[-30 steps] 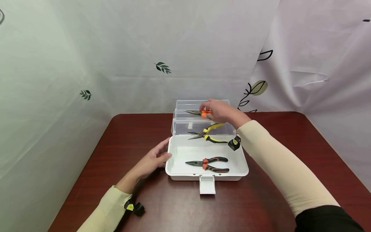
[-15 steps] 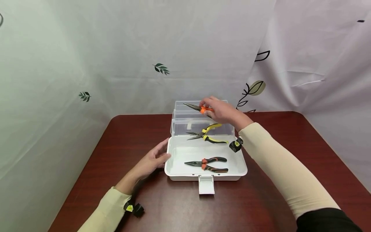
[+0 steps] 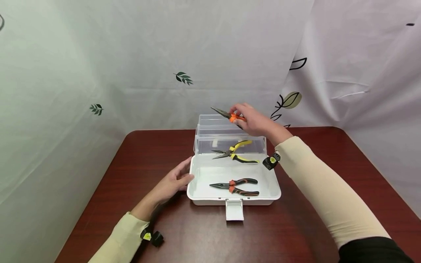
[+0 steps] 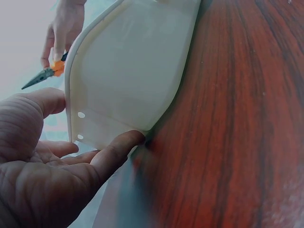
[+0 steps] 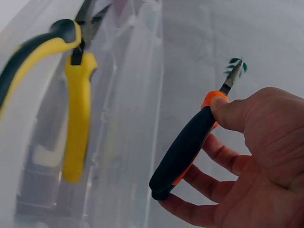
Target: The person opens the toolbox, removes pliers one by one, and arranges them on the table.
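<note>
My right hand (image 3: 254, 118) grips needle-nose pliers with orange and black handles (image 3: 235, 117) above the raised clear lid (image 3: 217, 129). Their jaws point up and to the left; in the right wrist view my thumb and fingers hold the handles (image 5: 185, 147). At the left wall of the open white toolbox (image 3: 194, 201), my left hand (image 3: 172, 182) holds its back corner, thumb at the rim and fingers around the wall (image 4: 133, 61). Yellow-and-black needle-nose pliers (image 3: 234, 152) lie at the box's back. Needle-nose pliers with red and black handles (image 3: 235, 186) lie near its front.
The toolbox stands on a dark red wooden table (image 3: 144, 149), with its front latch (image 3: 234, 211) hanging down. Behind rises a pale curtain (image 3: 138, 65) with leaf prints. Each wrist wears a small black camera (image 3: 271, 161).
The orange-and-black pliers have risen in my right hand, from in front of the lid to above it, and their tips have tilted upward. My left hand stays on the toolbox.
</note>
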A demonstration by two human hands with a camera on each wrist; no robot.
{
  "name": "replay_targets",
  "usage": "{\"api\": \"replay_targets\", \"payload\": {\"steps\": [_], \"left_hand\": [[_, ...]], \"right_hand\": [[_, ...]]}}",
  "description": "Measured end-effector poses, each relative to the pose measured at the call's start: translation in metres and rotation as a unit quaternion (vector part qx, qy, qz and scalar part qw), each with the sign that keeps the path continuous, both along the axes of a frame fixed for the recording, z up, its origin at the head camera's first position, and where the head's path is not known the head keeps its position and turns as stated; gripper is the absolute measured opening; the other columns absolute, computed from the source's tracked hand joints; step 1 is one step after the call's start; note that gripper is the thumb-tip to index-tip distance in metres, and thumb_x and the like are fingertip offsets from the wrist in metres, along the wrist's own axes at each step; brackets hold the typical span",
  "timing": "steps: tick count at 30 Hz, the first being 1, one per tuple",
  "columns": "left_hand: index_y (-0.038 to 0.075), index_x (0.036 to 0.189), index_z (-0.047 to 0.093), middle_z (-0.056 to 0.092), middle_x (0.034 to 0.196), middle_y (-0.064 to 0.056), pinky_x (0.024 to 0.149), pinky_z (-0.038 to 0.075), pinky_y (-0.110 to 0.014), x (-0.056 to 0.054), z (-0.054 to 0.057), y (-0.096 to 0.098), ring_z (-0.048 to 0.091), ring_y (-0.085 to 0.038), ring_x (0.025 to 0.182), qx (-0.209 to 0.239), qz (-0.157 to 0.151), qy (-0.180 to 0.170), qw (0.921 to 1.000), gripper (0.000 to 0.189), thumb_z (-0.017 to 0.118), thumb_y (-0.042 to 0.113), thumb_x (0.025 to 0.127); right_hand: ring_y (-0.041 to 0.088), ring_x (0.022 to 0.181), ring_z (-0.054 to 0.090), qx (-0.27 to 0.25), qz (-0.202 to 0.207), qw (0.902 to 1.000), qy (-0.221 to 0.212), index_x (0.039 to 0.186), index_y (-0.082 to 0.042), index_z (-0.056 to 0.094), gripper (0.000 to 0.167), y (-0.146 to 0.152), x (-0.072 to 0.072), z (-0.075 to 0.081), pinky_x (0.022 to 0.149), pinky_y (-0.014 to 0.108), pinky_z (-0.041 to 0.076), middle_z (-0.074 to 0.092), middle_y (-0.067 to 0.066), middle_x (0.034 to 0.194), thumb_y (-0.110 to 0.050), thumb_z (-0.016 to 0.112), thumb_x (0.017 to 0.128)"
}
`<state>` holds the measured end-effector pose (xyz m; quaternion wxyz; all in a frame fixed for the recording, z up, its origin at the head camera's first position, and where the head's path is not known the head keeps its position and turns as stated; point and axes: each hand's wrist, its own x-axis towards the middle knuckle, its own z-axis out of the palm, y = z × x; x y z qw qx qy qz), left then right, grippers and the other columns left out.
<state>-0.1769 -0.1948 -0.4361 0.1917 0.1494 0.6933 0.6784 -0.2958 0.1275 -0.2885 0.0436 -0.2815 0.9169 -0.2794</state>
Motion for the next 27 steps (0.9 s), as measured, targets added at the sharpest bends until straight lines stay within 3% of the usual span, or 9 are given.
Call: {"api": "replay_targets", "payload": {"steps": [6, 15, 19, 27], "left_hand": [[0.013, 0.166, 0.017, 0.024, 0.164, -0.024, 0.088, 0.058, -0.040, 0.000, -0.001, 0.000, 0.041, -0.046, 0.141, 0.001, 0.000, 0.000, 1.0000, 0.073, 0.058, 0.011, 0.106], [0.012, 0.166, 0.017, 0.023, 0.165, -0.025, 0.088, 0.058, -0.040, 0.000, 0.001, -0.001, 0.040, -0.047, 0.141, 0.004, 0.000, 0.003, 1.0000, 0.072, 0.057, 0.010, 0.107], [0.012, 0.166, 0.016, 0.023, 0.165, -0.025, 0.088, 0.058, -0.040, 0.000, 0.002, -0.001, 0.040, -0.046, 0.142, 0.000, 0.002, 0.003, 1.0000, 0.073, 0.058, 0.011, 0.106], [0.012, 0.166, 0.017, 0.024, 0.164, -0.024, 0.088, 0.058, -0.040, 0.001, 0.002, 0.001, 0.041, -0.046, 0.141, -0.001, 0.001, 0.003, 1.0000, 0.073, 0.058, 0.011, 0.106]], "right_hand": [[0.040, 0.117, 0.053, 0.006, -0.006, 0.9999, 0.011, 0.136, -0.008, 0.049, 0.027, 0.014, 0.001, 0.014, 0.097, 0.055, 0.045, 0.045, 0.022, 0.136, -0.011, 0.052, 0.109], [0.046, 0.112, 0.057, 0.088, -0.029, 0.9914, 0.093, 0.131, -0.007, 0.053, 0.027, 0.051, 0.007, 0.029, 0.094, 0.059, 0.046, 0.050, 0.026, 0.130, -0.007, 0.058, 0.104], [0.045, 0.113, 0.054, 0.100, -0.028, 0.9890, 0.105, 0.129, -0.005, 0.053, 0.028, 0.071, 0.014, 0.035, 0.093, 0.060, 0.045, 0.051, 0.027, 0.125, -0.005, 0.060, 0.103], [0.045, 0.104, 0.056, 0.136, -0.034, 0.9836, 0.114, 0.128, -0.003, 0.054, 0.030, 0.114, 0.025, 0.031, 0.088, 0.060, 0.046, 0.052, 0.027, 0.119, -0.003, 0.063, 0.100]]}}
